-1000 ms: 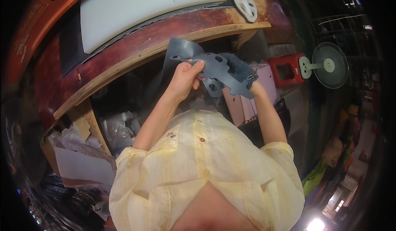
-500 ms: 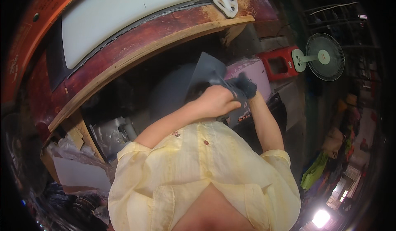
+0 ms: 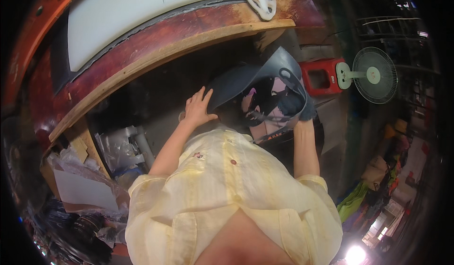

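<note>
A flexible dark grey sheet (image 3: 280, 62) with large cut-out holes curls up in front of my body. My right hand (image 3: 306, 111), in a dark glove, grips its right edge; the sheet hides part of the fingers. My left hand (image 3: 197, 108) is bare, with fingers spread, beside the left end of the sheet. Nothing is held in it, and I cannot tell whether it touches the sheet. Pink pieces (image 3: 279, 85) and a dark area show through the holes. What lies under the sheet is partly hidden.
A red-brown table (image 3: 156, 52) with a wooden edge curves across the top, bearing a white board (image 3: 137, 21) and a white cut-out piece (image 3: 260, 0). To the right are a red stool (image 3: 323, 75) and a fan (image 3: 373, 75). Plastic bags (image 3: 120, 149) lie at left.
My left hand has let go of the grey sheet and moved left, its fingers spreading. My right hand has shifted slightly right and down with the sheet, which has opened out to show its holes.
</note>
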A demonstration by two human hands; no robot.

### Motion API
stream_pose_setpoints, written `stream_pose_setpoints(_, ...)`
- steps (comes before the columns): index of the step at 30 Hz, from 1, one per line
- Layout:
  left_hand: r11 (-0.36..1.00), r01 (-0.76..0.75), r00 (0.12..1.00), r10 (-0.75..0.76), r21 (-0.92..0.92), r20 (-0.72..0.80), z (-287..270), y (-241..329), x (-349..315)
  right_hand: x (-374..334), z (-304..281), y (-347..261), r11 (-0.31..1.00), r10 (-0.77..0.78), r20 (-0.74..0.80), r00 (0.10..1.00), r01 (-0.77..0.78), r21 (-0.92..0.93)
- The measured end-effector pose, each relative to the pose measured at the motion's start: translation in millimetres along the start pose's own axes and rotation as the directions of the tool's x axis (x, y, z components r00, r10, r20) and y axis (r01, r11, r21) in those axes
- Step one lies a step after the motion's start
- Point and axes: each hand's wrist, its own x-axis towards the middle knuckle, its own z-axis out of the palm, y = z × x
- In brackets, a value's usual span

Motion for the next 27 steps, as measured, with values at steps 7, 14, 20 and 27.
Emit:
stream_pose_setpoints(7, 0.928, 0.013, 0.973, -0.098, -0.372, -0.211, 22.2, -3.6, 68.2, -64.7, -48.9, 6.5, 0.991, 0.118, -0.22, 0.968, -0.102, 0.085)
stream_pose_setpoints(14, 0.782, -0.623, 0.606, 0.513, 0.039, -0.608, -75.2, 141.2, 148.9, -141.6, -133.9, 8.8, 0.998, 0.048, -0.513, 0.857, -0.067, -0.019)
stream_pose_setpoints(20, 0.482, -0.876, 0.436, 0.786, -0.006, -0.439, -37.4, 284.5, 144.6, -204.1, -207.2, 27.4, 0.987, -0.073, -0.727, 0.683, -0.057, -0.153)
stream_pose_setpoints(27, 0.4, -0.903, 0.43, 0.85, -0.156, -0.306, -24.6, 343.2, 133.2, -251.1, -286.5, 56.2, 0.947, -0.243, -0.871, 0.428, -0.091, -0.309)
